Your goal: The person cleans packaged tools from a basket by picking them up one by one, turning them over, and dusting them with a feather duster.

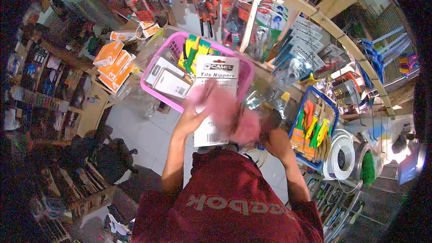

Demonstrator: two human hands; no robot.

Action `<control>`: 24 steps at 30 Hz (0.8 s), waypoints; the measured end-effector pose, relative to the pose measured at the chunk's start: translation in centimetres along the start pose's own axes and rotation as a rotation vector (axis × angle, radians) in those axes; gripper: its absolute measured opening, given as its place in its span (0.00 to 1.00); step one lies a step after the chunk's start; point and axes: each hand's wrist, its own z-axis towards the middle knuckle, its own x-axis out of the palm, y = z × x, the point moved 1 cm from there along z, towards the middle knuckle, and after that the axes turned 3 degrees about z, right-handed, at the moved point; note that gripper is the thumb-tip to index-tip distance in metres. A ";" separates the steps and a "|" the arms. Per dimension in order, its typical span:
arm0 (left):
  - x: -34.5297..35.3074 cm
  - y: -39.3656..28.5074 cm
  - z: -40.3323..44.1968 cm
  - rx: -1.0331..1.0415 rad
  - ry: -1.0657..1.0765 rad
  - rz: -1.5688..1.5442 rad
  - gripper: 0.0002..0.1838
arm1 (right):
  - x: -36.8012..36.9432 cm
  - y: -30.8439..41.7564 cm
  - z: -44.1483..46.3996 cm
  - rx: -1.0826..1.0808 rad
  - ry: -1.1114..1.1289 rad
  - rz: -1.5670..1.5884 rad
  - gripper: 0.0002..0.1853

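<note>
A white card pack [210,137] printed "CAMEL Tile Nippers" stands upright in front of me, above the near rim of a pink basket. My left hand [191,119] is closed on its left edge. Across the face of the pack lies a pink cloth [225,110], smeared by motion, which hides part of the print. The cloth stretches right towards my right hand [278,143], whose fingers are dark and blurred but seem closed on its end. In the pink basket [164,99] behind sit white boxes [171,83] and yellow-green gloves [192,51].
Orange-and-white boxes [112,65] stand left of the basket. Packaged pliers [204,6] and other blister packs [299,47] hang behind. To the right are a blue-rimmed basket [336,108] of paintbrushes [310,126] and a white cable coil [338,155]. Crowded shelves [45,103] line the left.
</note>
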 end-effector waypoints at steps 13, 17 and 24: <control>-4.3 -0.1 0.7 -0.148 0.309 -0.295 0.39 | -2.7 2.4 1.3 0.034 -0.228 0.076 0.10; -5.3 3.7 -0.2 -0.233 0.269 -0.612 0.42 | -0.2 2.0 0.9 0.047 -0.095 -0.091 0.12; -5.5 2.1 0.6 -0.297 0.188 -1.155 0.46 | 0.9 3.8 -1.2 -0.038 0.006 -0.271 0.15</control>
